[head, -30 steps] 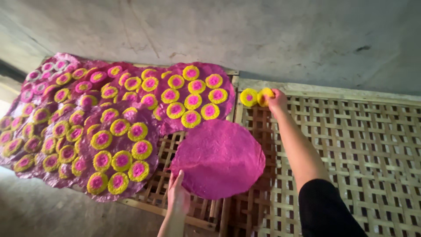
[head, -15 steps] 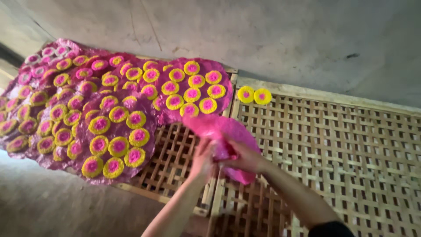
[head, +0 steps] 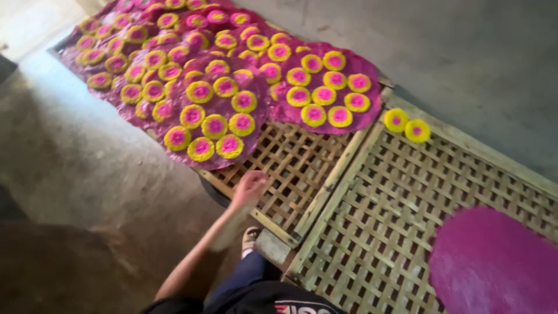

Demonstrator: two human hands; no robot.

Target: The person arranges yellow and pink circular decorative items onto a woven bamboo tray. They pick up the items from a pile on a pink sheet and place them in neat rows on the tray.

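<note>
Round flat magenta sheet [head: 494,261] now lying bare on right-hand woven bamboo lattice rack [head: 372,232], no longer gripped as half a second ago; left hand [head: 249,189] blurred, loosely curled, empty over left rack edge; right hand unseen.

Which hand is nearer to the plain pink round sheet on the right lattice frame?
Cannot compare: only the left hand shows, at the near edge of the left lattice frame, far left of the plain pink sheet. The right hand is out of view.
</note>
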